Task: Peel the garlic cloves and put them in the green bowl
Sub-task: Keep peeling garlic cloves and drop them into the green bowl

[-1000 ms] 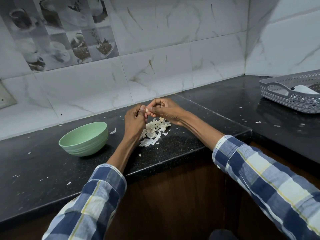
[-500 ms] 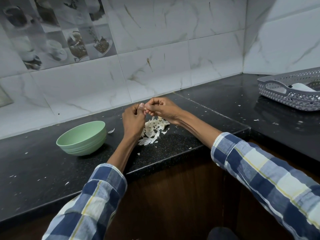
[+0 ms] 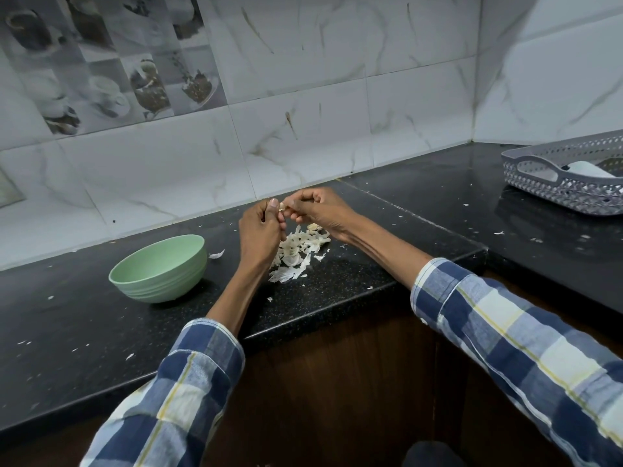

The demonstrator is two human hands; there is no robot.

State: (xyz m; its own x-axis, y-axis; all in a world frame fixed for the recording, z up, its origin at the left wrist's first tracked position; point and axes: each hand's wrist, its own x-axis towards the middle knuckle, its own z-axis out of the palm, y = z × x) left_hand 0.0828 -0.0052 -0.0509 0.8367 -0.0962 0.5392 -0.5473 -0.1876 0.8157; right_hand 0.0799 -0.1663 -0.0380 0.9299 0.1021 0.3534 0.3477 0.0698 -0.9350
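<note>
A small pale garlic clove (image 3: 282,206) is pinched between both hands above the black counter. My left hand (image 3: 260,230) curls around it from the left, and my right hand (image 3: 318,210) pinches it from the right with curled fingers. Below the hands lies a heap of white garlic skins (image 3: 298,252), with another clove (image 3: 313,226) at its far edge. The green bowl (image 3: 158,267) stands on the counter to the left of my left hand; its inside is not visible from here.
A grey perforated basket (image 3: 566,178) with something white inside sits at the far right of the black counter (image 3: 84,325). Skin flakes are scattered over the counter. The tiled wall runs close behind, and the counter edge steps at the corner.
Both hands stay together on the clove above the skin heap, with only small finger movements. The bowl has not moved.
</note>
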